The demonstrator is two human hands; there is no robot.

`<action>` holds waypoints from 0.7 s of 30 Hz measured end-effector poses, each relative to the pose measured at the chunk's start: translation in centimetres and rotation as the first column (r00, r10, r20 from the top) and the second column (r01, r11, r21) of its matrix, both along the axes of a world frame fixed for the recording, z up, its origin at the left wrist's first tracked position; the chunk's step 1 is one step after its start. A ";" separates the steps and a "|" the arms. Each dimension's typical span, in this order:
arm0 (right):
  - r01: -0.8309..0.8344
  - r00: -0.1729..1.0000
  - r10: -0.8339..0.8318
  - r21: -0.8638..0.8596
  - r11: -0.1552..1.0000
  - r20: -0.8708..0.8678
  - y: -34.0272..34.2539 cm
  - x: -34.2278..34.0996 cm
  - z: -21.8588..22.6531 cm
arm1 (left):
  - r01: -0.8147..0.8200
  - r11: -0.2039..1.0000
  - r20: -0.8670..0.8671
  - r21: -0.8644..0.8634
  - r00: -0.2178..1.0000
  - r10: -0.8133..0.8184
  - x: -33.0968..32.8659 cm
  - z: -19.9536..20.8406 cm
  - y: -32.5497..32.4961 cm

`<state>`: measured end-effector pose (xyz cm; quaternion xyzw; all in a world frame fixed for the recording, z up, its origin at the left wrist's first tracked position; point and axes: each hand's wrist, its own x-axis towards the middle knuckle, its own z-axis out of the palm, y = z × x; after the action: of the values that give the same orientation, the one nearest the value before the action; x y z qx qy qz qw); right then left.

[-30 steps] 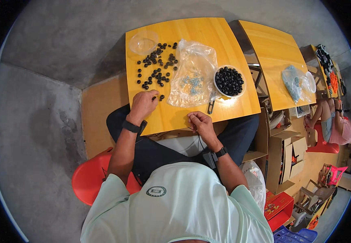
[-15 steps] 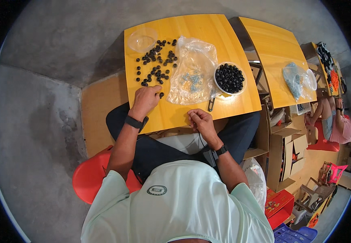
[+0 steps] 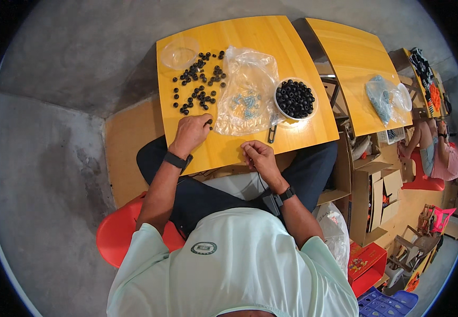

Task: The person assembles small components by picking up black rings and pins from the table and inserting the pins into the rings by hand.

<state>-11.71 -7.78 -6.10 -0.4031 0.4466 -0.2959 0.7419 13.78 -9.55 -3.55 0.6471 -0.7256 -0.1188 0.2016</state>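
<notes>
Over the near left part of the yellow table [image 3: 303, 132], my left hand [image 3: 191, 133] is closed, with a black bead [image 3: 209, 122] at its fingertips. My right hand [image 3: 259, 157] is at the table's near edge, thumb and fingers pinched together; what they hold, if anything, is too small to make out. A thin dark line runs down below it. Loose black beads [image 3: 202, 95] lie scattered beyond my left hand. Between the hands and farther back, a clear plastic bag [image 3: 238, 120] lies flat, with small bluish pieces [image 3: 247, 105] on or in it.
A white bowl [image 3: 315, 110] heaped with black beads stands right of the bag, a black clip-like tool [image 3: 272, 133] near it. A clear bowl [image 3: 180, 53] sits far left. Right are a second table [image 3: 347, 68], cardboard boxes [image 3: 384, 203] and a seated person [image 3: 445, 156].
The view has shifted slightly, so the table appears a little farther left. Both hands keep nearly the same pose, the left still with the black bead at its fingertips.
</notes>
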 end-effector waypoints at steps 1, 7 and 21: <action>0.006 1.000 -0.006 0.008 1.000 0.006 0.0 0.0 0.1 | -0.001 0.998 -0.056 -0.057 0.998 -0.002 -0.1 0.1 0.2; -0.007 0.984 -0.025 0.176 0.984 0.179 0.1 2.1 1.8 | 0.019 0.957 -0.718 0.290 0.665 0.204 -2.5 1.1 3.4; -0.066 0.875 -0.111 0.342 0.937 0.472 1.2 0.4 -1.4 | 0.046 0.972 -0.698 0.232 0.704 0.133 -7.8 -0.2 5.6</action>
<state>-11.33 -6.62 -7.54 -0.1733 0.2966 -0.3125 0.8856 6.03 -3.95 -3.77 0.5875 -0.5576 -0.4375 0.3905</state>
